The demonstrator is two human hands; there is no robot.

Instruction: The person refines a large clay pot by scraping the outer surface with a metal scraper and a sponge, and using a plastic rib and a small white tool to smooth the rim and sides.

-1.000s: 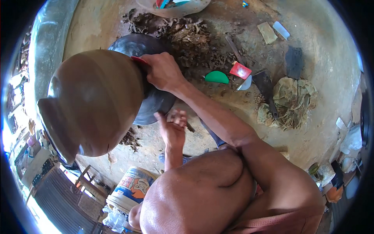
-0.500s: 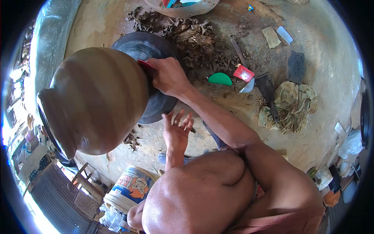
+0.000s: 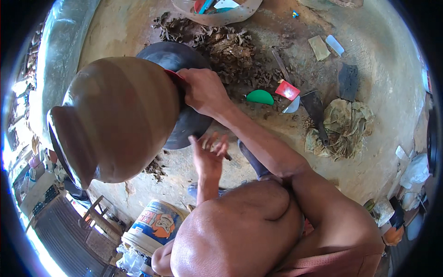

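Clay pot: sits at left, seemingly on dark wheel. Right hand: pinches red scraper with curled fingers, holds it at pot's lower wall. Left hand: hangs half-spread, empty, just beside wheel.

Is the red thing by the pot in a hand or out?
In: the red piece sticks out from the gripping right hand.

The clay pot looks smooth (faintly glossy), the cloth rough.
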